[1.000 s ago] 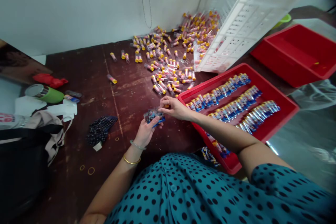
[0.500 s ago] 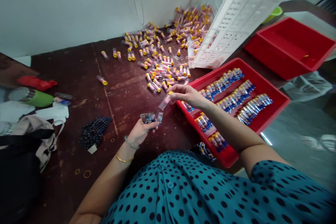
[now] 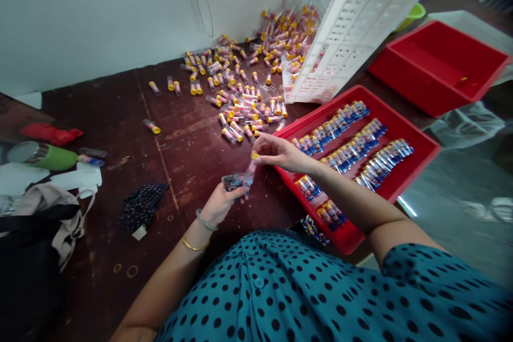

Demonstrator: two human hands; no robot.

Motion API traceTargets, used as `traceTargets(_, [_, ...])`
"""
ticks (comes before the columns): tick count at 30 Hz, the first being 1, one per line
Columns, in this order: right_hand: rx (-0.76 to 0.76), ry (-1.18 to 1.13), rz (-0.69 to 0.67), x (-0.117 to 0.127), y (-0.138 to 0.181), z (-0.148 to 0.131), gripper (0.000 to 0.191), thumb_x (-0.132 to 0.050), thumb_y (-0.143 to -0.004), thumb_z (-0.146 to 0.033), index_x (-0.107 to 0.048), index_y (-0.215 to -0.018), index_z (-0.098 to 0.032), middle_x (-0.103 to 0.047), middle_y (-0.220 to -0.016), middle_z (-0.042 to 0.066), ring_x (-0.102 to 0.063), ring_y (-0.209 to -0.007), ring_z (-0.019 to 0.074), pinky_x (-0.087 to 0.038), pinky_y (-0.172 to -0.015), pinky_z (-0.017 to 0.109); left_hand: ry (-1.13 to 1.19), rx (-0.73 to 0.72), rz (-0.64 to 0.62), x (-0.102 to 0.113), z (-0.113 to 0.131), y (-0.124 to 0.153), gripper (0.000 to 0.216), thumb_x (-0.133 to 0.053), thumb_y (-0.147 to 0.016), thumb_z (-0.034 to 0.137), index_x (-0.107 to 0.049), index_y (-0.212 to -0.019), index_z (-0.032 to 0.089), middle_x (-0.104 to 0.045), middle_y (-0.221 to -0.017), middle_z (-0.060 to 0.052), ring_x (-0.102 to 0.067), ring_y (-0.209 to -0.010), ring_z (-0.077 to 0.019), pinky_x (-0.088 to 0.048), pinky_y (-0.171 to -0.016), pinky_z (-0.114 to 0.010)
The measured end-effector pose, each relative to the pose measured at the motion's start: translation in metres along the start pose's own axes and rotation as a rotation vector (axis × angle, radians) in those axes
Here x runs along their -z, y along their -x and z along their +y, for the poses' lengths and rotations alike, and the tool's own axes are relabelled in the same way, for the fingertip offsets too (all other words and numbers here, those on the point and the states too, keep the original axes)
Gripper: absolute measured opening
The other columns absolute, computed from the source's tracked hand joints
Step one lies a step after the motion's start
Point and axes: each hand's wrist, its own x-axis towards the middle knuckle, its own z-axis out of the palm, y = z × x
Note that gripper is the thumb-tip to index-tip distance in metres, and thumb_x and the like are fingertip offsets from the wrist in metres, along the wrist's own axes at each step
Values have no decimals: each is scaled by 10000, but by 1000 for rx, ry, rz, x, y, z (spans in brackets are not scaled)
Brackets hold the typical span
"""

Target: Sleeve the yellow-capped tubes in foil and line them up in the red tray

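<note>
My left hand (image 3: pixel 219 201) is closed on a small stack of printed blue labels (image 3: pixel 232 181) above the dark wooden table (image 3: pixel 180 149). My right hand (image 3: pixel 276 151) pinches a clear tube with a yellow cap (image 3: pixel 251 168) by its cap end. The tube's lower end meets the labels in my left hand. A red tray (image 3: pixel 417 160) just right of my hands holds rows of labelled tubes (image 3: pixel 352 147). Several unlabelled yellow-capped tubes (image 3: pixel 240 96) lie scattered on the table beyond my hands.
A white slotted crate (image 3: pixel 352 26) leans over the tube pile at the back. A second red tray (image 3: pixel 436 64) sits far right. At the left are a green bottle (image 3: pixel 44 156), a red cloth (image 3: pixel 50 132), white paper (image 3: pixel 76 177), a dark dotted cloth (image 3: pixel 141 204) and a bag (image 3: pixel 36 235). Rubber bands (image 3: pixel 131 271) lie near the front.
My right hand lifted a tube off the table and brought it down to the labels in my left hand. The view shifted slightly.
</note>
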Motion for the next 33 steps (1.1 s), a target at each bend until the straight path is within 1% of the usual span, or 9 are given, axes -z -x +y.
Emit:
traceTargets(5, [-11, 246, 115, -16, 22, 9, 211, -681, -849, -352, -666, -932, -158, -708, -877, 37, -652, -786, 151, -524, -774, 296, 86, -7, 17, -18, -3, 1, 341, -801, -723, 361, -702, -933, 112, -711, -788, -68, -645, -666, -166, -485, -566, -261])
traceTargets(11, [-10, 258, 263, -28, 48, 22, 293, -744, -791, -391, -698, -997, -188, -730, -960, 44, -669, -880, 195, -525, -835, 325, 94, 3, 43, -36, -4, 0, 345, -807, -707, 372, -708, -924, 123, -704, -738, -43, -634, -625, -156, -473, -548, -258])
traceTargets(20, [4, 185, 314, -10, 64, 16, 197, -727, -807, -354, -696, -905, -185, -707, -942, 33, -652, -900, 186, -499, -884, 318, 59, 2, 23, -62, -5, -15, 364, -814, -700, 374, -715, -944, 124, -712, -765, -41, -629, -609, -143, -478, -538, -244])
traceTargets(24, [7, 57, 368, -3, 68, 18, 263, -725, -804, -359, -644, -1001, -205, -664, -967, 34, -633, -917, 175, -504, -894, 318, 96, 38, 11, -74, -3, -23, 369, -800, -717, 391, -709, -965, 133, -727, -834, -61, -656, -671, -170, -523, -587, -271])
traceTargets(26, [45, -38, 447, 18, 68, 24, 383, -711, -807, -362, -577, -1141, -233, -637, -1014, 36, -627, -928, 164, -519, -867, 298, 120, 70, 34, -78, -2, -26, 352, -789, -727, 403, -711, -948, 140, -732, -861, -70, -664, -708, -178, -543, -618, -278])
traceTargets(27, [65, -54, 500, 38, 69, 27, 446, -695, -814, -361, -531, -1212, -246, -627, -1035, 38, -626, -930, 159, -525, -853, 289, 120, 86, 36, -79, -1, -28, 359, -791, -725, 404, -715, -957, 141, -735, -878, -74, -669, -737, -181, -545, -625, -267])
traceTargets(30, [19, 103, 763, 128, 85, 28, 548, -625, -836, -332, -429, -1340, -241, -636, -1024, 37, -629, -896, 150, -527, -828, 282, 82, 128, 100, -73, -2, -36, 428, -840, -642, 434, -726, -957, 166, -736, -816, -53, -665, -714, -184, -543, -575, -248])
traceTargets(32, [-137, 308, 1040, 197, 108, 22, 527, -590, -841, -306, -441, -1338, -214, -656, -984, 32, -631, -870, 151, -523, -826, 290, 21, 160, 131, -66, -3, -41, 480, -870, -576, 459, -733, -936, 172, -745, -793, -53, -668, -676, -192, -519, -503, -232])
traceTargets(33, [-166, 352, 1129, 227, 122, 18, 509, -582, -843, -292, -456, -1327, -197, -660, -1012, 48, -626, -902, 160, -512, -851, 303, -5, 169, 145, -63, -3, -43, 501, -887, -541, 455, -735, -926, 172, -750, -788, -54, -671, -664, -196, -512, -485, -228])
